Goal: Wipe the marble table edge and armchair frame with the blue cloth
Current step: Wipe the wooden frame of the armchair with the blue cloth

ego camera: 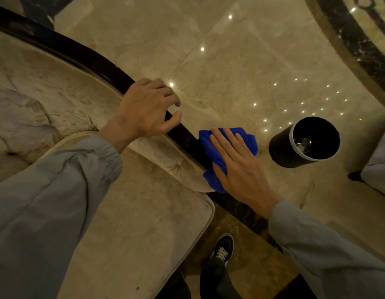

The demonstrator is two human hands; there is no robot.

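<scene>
A dark curved armchair frame (pixel 96 61) runs from the upper left down to the lower right. My left hand (pixel 144 108) rests on it with fingers curled over the rail and the thumb on the near side. The blue cloth (pixel 247 140) lies bunched on the frame further down. My right hand (pixel 239 167) presses flat on the cloth with straight fingers. Beige upholstery (pixel 47 93) fills the inside of the frame. No marble table edge is identifiable in view.
A black cylindrical bin (pixel 303 143) with a pale rim stands on the polished marble floor (pixel 230 72) to the right. A beige seat cushion (pixel 144 223) lies below my arms. My shoe (pixel 223 247) is near the bottom. Another upholstered piece (pixel 379 160) sits at the right edge.
</scene>
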